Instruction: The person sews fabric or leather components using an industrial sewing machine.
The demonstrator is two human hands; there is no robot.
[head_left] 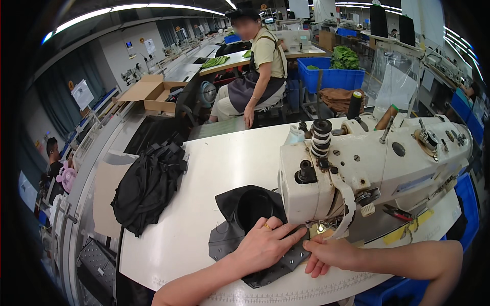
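Black piece — left hand splayed atop, right hand pinching edge — sewing machine crowding both, cloth heap leftward.

At the upper centre of your view, a co-worker in a pale yellow top and dark apron sits side-on. Left of that person you have an open cardboard box; to the right, a blue crate carries a heap of green pieces, with brown fabric piled just below. Toward your left edge are a pink fan and dark curtains; strip lights cross the upper left.
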